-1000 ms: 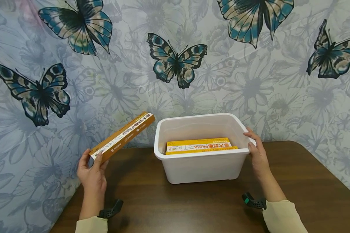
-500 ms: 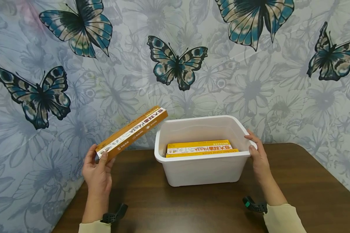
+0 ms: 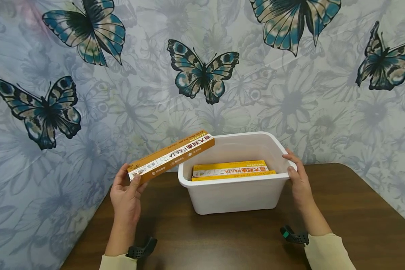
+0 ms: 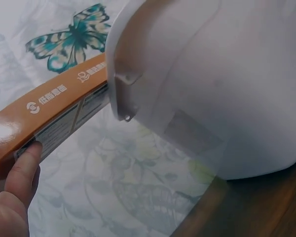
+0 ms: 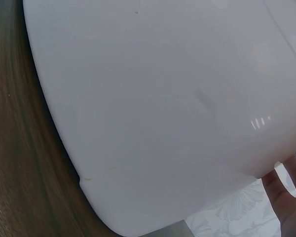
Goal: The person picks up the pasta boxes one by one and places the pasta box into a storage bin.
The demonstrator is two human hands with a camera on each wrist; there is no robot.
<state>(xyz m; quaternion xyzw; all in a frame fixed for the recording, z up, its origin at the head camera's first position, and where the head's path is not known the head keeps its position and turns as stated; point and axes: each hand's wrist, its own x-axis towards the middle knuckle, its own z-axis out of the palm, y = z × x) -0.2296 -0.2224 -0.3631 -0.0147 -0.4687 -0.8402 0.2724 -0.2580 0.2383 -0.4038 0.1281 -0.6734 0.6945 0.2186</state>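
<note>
My left hand (image 3: pixel 126 198) grips the near end of an orange-brown pasta box (image 3: pixel 172 155), marked PASTA on a white band. The box slants up to the right, its far end over the left rim of a white plastic bin (image 3: pixel 236 197). In the left wrist view, a finger (image 4: pixel 25 170) lies along the held box (image 4: pixel 49 101) beside the bin's outer wall (image 4: pixel 227 84). Inside the bin lies a yellow pasta box (image 3: pixel 229 170), partly hidden by the front wall. With fingers and thumb, my right hand (image 3: pixel 300 180) grips the bin's right rim.
The bin stands on a dark brown wooden table (image 3: pixel 222 240). Behind it hangs a pale floral backdrop with printed butterflies (image 3: pixel 204 73). Dark bands (image 3: pixel 142 248) circle both wrists below cream sleeves.
My left hand has carried the orange-brown pasta box to the right, from beside the bin to over its left rim. My right hand keeps its hold on the bin, which stays in place.
</note>
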